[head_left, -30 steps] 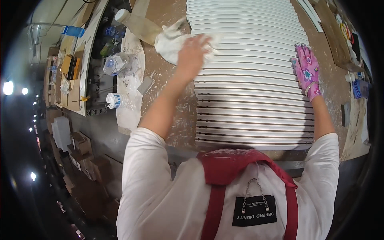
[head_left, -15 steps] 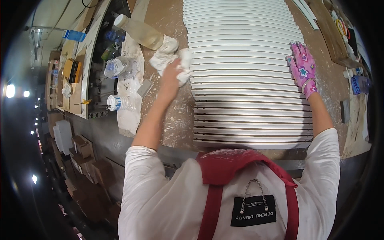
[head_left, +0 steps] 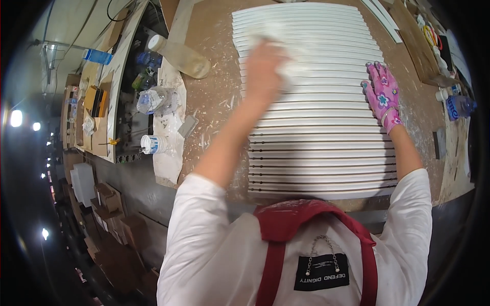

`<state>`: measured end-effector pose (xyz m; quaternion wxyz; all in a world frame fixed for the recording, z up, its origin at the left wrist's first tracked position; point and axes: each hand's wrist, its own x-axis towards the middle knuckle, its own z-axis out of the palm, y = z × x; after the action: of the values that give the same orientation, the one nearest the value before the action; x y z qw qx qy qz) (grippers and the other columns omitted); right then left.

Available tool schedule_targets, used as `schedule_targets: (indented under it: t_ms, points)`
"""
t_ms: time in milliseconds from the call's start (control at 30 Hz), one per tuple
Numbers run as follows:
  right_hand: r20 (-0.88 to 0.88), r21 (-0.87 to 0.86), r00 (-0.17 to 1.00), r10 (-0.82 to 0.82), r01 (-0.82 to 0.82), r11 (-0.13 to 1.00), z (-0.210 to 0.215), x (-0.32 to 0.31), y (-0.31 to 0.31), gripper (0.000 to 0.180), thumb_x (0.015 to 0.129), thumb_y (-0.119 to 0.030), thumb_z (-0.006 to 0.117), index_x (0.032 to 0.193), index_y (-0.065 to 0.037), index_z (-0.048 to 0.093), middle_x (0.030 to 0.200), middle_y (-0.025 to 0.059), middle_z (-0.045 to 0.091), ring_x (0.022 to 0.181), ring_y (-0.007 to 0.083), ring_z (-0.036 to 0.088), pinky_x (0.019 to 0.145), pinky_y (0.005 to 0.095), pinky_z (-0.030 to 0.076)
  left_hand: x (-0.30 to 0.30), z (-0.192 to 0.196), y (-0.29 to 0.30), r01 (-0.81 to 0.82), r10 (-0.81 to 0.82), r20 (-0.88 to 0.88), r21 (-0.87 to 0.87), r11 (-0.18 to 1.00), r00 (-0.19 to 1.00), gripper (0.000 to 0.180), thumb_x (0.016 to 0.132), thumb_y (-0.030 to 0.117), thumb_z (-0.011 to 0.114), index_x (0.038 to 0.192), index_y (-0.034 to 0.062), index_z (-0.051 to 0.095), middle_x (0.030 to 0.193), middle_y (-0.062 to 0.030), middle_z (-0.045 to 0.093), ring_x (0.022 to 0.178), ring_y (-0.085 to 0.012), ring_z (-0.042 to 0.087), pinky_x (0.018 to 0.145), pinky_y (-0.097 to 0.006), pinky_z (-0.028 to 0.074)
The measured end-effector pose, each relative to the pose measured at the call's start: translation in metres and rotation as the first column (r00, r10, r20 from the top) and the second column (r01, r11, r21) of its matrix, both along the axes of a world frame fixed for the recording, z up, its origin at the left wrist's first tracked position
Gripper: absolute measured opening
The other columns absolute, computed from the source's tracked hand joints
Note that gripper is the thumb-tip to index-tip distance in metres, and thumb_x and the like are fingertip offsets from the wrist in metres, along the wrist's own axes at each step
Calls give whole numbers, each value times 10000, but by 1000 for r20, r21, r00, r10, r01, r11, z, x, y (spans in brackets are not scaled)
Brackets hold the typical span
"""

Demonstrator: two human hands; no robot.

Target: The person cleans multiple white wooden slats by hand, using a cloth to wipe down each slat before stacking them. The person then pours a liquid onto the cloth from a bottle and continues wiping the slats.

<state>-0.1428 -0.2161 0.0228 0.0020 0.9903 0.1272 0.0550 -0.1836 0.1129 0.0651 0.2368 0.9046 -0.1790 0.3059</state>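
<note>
Side by side across the workbench (head_left: 217, 115) lie several long white slats (head_left: 326, 116), forming a ribbed panel with narrow dark gaps. My bare left hand (head_left: 265, 69) is over the left part of the far slats, closed on a white cloth (head_left: 293, 76). Both hand and cloth are smeared by motion, so whether the cloth touches the slats is unclear. My right hand (head_left: 382, 92), in a pink flowered glove, rests flat at the right ends of the slats with its fingers apart.
Left of the slats lies a large bottle of yellowish liquid (head_left: 184, 57). Near it are a clear plastic bottle (head_left: 158, 100), a white cup (head_left: 152, 144) and a small grey block (head_left: 188, 126). A wooden box (head_left: 421, 46) and a blue-labelled bottle (head_left: 459, 106) are at the right.
My left hand has carried the white cloth from beside the bottle of yellowish liquid rightward and away from me, over the slats. My right hand stays at the slats' right ends.
</note>
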Motion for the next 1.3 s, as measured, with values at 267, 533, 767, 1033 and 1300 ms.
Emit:
schedule_targets:
  t_ms: [267,533,767,1033,1300]
  points:
    - [127,87,988,88,-100,991,-3,3,-2,512,897,-285,548,1365,-108,443,1421,169,427,1334,378,343,1110,459,272,-8,-79,57,-65,145,-302,259,964,942,342,855,240,614,1145,58,610,1379,-173,456,1270,-328,431,1003,-500,354]
    - [119,67,973,199,-207,976,5,53,12,529,894,-331,551,1351,-78,462,1438,176,401,1334,367,349,1117,457,262,51,-6,0,-88,81,-63,-122,989,995,445,711,-44,568,1152,16,563,1139,-178,594,1047,-361,565,907,-431,448]
    - [57,-26,991,121,-120,992,-15,104,18,586,947,-458,414,1430,-129,374,1495,152,330,1377,350,287,1140,442,204,82,-72,-15,-79,140,-408,165,983,902,526,860,158,532,1354,8,428,1321,-165,517,1167,-319,507,1041,-508,314]
    - [75,-36,994,86,-83,996,-14,98,32,553,971,-455,396,1430,-147,381,1486,135,346,1371,345,293,1130,449,204,81,-28,91,-346,313,-199,-158,925,928,333,800,20,491,1113,24,607,1092,-206,620,1053,-378,565,938,-442,442]
    - [61,-25,994,89,-87,996,-3,97,26,580,955,-466,405,1418,-119,383,1477,147,357,1357,343,320,1124,447,221,114,-82,-21,-209,267,-375,186,960,888,619,957,418,437,1450,66,312,1519,-126,278,1408,-280,226,1098,-560,193]
